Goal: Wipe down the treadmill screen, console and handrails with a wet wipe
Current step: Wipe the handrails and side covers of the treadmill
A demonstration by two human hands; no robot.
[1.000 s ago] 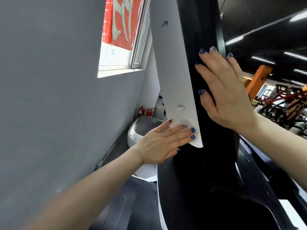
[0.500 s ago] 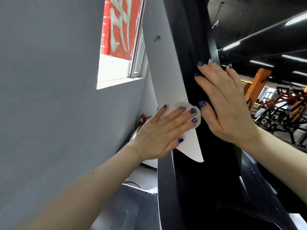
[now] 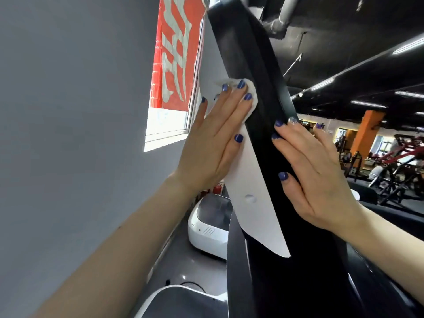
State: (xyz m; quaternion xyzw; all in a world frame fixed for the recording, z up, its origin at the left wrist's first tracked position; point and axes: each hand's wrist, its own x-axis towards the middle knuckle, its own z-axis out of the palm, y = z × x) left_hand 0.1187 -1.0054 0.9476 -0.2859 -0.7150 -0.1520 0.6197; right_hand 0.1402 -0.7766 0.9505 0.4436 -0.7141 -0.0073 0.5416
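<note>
While the left hand (image 3: 214, 143) presses a crumpled white wet wipe (image 3: 249, 95) flat under straight, spread fingers, the wipe sits high on the white side panel (image 3: 252, 216) of the treadmill's tall black console upright (image 3: 259, 88), right at the seam where white meets black. That panel's long axis runs steeply up and slightly left, so the open room for the grip lies along it. Lower panel below the palm looks reachable. The right hand (image 3: 319, 177) rests flat and open on the black face, just beside, bracing.
</note>
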